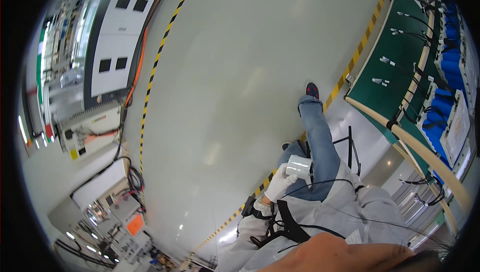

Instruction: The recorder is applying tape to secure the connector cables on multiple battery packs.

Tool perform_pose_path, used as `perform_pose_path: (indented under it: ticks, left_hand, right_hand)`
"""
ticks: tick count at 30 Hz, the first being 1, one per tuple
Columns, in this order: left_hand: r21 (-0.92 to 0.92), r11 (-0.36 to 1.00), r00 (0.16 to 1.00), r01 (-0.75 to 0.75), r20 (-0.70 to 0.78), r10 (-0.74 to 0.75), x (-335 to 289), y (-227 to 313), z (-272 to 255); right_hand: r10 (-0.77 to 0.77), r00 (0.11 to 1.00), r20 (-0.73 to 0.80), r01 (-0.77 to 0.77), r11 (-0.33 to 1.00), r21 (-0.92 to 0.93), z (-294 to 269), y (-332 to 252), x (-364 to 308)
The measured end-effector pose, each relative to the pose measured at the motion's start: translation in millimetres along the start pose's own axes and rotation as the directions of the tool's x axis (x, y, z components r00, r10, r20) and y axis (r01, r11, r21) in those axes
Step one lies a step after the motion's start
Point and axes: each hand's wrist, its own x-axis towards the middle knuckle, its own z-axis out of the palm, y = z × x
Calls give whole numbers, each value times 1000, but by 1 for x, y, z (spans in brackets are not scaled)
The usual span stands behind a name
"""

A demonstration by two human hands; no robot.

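My left hand (pixel 278 186), in a white glove, is closed around a pale, smooth, glossy object (pixel 299 167) with a rounded-block look; its exact kind cannot be made out. It is held in front of my jeans at thigh height. A black strap with a dark device sits on that wrist. On the other side, my right arm hangs in a white sleeve (pixel 382 198) with a dark band at its end. A small white patch past the band looks like my gloved right hand (pixel 355 178); its fingers do not show.
At right stands a green-topped workbench (pixel 370 87) with cables, small connectors and blue bins (pixel 440 109). A dark-framed stool (pixel 350 147) is close to my legs. Yellow-black floor tape (pixel 159 54) borders the grey floor (pixel 230 72); white machine cabinets (pixel 117 37) and an orange cable line the left.
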Motion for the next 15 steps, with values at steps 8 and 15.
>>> perform_pose_path:
  ticks: [8,15]
  left_hand:
    - [-76,997,998,34,-59,-38,82,77,22]
    - [12,984,983,177,39,-177,160,150,30]
  right_hand:
    - [169,966,195,-171,985,-3,-10,-9,-4]
    - [262,914,310,-288,957,40,-31,-33,-8]
